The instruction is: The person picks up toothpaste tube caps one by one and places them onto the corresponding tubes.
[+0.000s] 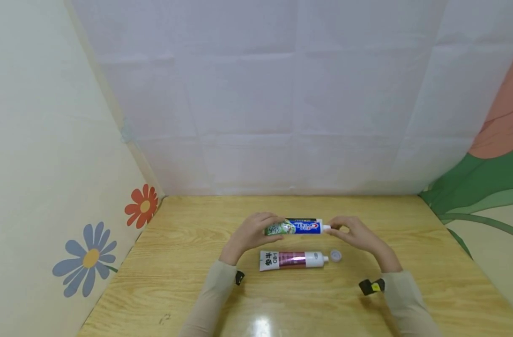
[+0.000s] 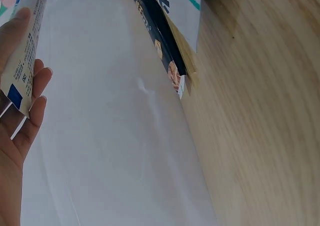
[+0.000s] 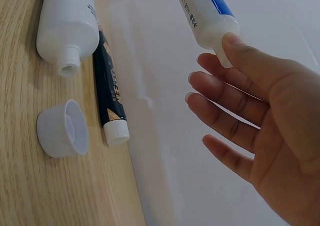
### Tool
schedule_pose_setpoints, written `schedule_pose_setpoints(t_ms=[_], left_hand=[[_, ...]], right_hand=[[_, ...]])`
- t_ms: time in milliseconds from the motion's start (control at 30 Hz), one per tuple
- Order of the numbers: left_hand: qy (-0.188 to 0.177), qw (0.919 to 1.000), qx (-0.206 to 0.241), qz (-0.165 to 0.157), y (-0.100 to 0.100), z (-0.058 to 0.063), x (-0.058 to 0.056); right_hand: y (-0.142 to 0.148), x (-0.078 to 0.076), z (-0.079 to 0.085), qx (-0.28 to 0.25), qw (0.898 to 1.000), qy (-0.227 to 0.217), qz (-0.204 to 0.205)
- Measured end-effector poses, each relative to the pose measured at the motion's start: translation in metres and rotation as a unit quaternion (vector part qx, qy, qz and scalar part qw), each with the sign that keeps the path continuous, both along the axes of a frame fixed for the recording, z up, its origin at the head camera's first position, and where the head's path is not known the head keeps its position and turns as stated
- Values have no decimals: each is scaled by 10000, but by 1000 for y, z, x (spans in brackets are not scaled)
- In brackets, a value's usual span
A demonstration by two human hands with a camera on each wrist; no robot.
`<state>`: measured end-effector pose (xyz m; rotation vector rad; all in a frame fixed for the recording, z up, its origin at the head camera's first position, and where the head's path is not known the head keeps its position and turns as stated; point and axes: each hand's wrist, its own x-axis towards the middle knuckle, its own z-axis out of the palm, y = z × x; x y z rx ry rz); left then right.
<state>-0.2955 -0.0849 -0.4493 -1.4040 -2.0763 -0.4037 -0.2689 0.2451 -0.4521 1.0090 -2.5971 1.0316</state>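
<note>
A blue and green toothpaste tube is held above the table, lying roughly level. My left hand grips its flat end between thumb and fingers. At the other end, my right hand pinches the narrow white tip with thumb and forefinger, while its other fingers spread apart. Whether this tip is a cap or a bare nozzle I cannot tell. Nearer to me, a white and purple toothpaste tube lies on the table with its nozzle uncovered. Its round white cap sits just off the nozzle.
A black toothpaste tube with a white cap lies farther back, mostly hidden in the head view behind the held tube. The wooden table meets a white sheet at the back. Flower-printed walls stand left and right.
</note>
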Motion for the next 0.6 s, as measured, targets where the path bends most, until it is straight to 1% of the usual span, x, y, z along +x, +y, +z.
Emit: schedule_pose_setpoints(t_ms=[367,600], left_hand=[[-196,9998,-93,27,-4,-7,-1],[-278,9995,-157,80,-6,-13,-6]], right_hand=[[0,-4,-6,143,9998,-133,-28],[0,-6,-11,228,9993,-282,-31]])
